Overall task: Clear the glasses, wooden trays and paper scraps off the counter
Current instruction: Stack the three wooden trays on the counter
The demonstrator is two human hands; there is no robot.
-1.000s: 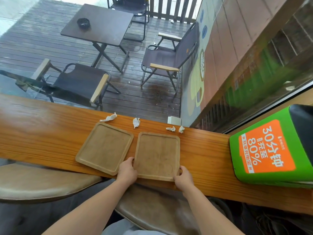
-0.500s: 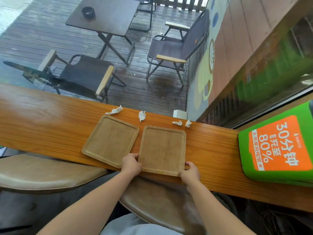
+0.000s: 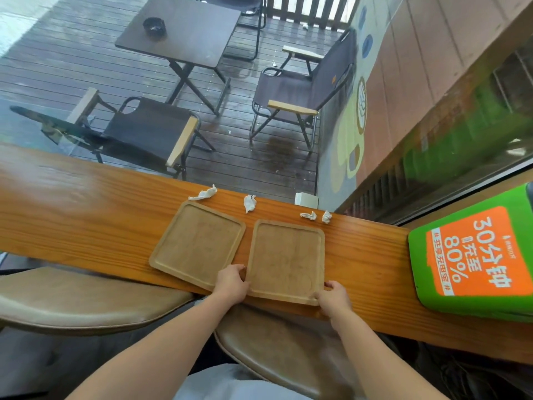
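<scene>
Two wooden trays lie side by side on the wooden counter (image 3: 86, 209). My left hand (image 3: 232, 282) grips the near left corner of the right tray (image 3: 285, 258), and my right hand (image 3: 331, 297) grips its near right corner. The left tray (image 3: 197, 243) lies untouched beside it. Several crumpled paper scraps sit along the counter's far edge: one (image 3: 203, 194) behind the left tray, one (image 3: 249, 202) between the trays, and two small ones (image 3: 308, 216) (image 3: 326, 217) behind the right tray. No glasses are in view.
A green box with an orange label (image 3: 478, 255) stands on the counter at the right. Brown padded stools (image 3: 80, 301) (image 3: 277, 345) sit below the near edge. A small white block (image 3: 306, 200) sits by the window, with patio chairs and a table outside.
Both hands stay on the right tray's near corners. The view has shifted slightly; the tray's near edge seems to reach a little further over the counter's near edge.
</scene>
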